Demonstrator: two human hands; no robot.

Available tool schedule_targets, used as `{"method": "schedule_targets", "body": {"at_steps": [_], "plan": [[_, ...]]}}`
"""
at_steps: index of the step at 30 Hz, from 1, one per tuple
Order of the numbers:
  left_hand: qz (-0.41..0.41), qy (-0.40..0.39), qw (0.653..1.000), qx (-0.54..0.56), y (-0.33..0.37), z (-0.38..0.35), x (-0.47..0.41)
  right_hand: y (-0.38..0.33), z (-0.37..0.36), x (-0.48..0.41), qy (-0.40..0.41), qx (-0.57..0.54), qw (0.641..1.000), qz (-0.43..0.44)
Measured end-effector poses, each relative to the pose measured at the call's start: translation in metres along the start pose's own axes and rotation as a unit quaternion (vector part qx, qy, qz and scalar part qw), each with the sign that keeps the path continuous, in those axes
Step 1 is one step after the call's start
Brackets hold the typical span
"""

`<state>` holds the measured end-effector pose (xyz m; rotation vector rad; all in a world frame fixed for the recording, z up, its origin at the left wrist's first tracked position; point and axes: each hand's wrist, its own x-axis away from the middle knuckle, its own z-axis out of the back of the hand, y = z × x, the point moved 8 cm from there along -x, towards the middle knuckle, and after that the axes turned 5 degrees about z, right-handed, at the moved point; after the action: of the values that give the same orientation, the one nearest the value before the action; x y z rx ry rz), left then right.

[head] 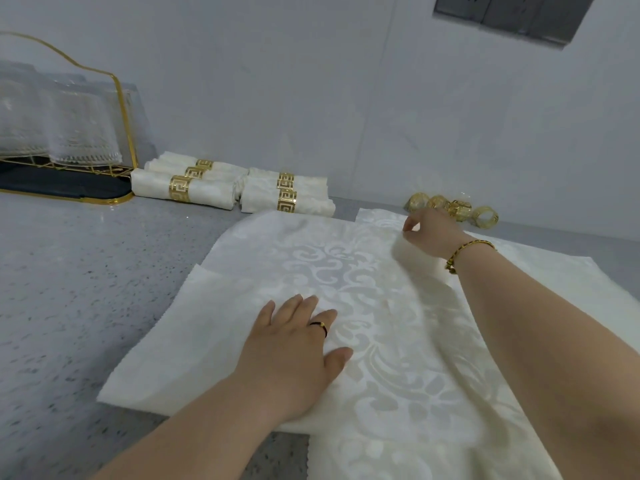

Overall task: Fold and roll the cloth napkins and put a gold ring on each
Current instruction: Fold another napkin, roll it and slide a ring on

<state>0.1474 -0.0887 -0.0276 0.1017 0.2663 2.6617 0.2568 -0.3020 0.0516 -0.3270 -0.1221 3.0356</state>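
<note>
A cream damask napkin [346,271] lies spread on the grey speckled counter, on top of other flat napkins [536,271]. My left hand [298,344] presses flat on its near left part, fingers straight. My right hand [429,233] pinches the napkin's far right edge, lifting a fold of cloth. Several loose gold rings [457,209] sit just beyond my right hand by the wall. Several rolled napkins with gold rings [228,190] lie in a group at the back.
A gold wire rack [121,109] holding clear glasses stands on a dark tray at the back left. The grey counter [86,289] stretches to the left. The wall runs close behind the rolled napkins and rings.
</note>
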Motion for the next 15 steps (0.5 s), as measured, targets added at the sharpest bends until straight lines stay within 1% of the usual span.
{"method": "schedule_targets", "body": {"at_steps": [2, 4, 5, 6, 7, 8, 10, 13, 15], "plan": [[0.001, 0.011, 1.000, 0.006, 0.000, 0.003, 0.002, -0.008, 0.024, 0.014, 0.032, -0.026, 0.999, 0.013], [0.019, 0.055, 0.998, 0.032, -0.003, 0.019, 0.004, -0.018, 0.049, 0.033, 0.061, -0.044, 0.997, 0.028], [0.025, 0.093, 0.994, 0.045, -0.008, 0.027, 0.004, -0.023, 0.060, 0.043, 0.068, -0.049, 0.996, 0.036], [0.016, 0.161, 0.986, 0.051, -0.010, 0.041, 0.007, -0.029, 0.070, 0.057, 0.072, -0.051, 0.995, 0.047], [-0.002, 0.245, 0.969, 0.040, -0.012, 0.057, 0.013, -0.034, 0.077, 0.070, 0.072, -0.051, 0.994, 0.063], [-0.011, 0.296, 0.955, 0.031, -0.013, 0.069, 0.019, -0.039, 0.081, 0.084, 0.069, -0.048, 0.993, 0.080], [-0.016, 0.361, 0.932, 0.021, -0.018, 0.082, 0.030, -0.047, 0.085, 0.111, 0.056, -0.046, 0.990, 0.117], [-0.016, 0.397, 0.918, -0.019, -0.018, 0.094, 0.044, -0.056, 0.084, 0.160, 0.039, -0.078, 0.984, 0.154], [0.005, 0.387, 0.921, -0.055, -0.026, 0.088, 0.045, -0.061, 0.077, 0.189, 0.049, -0.095, 0.978, 0.178]]}}
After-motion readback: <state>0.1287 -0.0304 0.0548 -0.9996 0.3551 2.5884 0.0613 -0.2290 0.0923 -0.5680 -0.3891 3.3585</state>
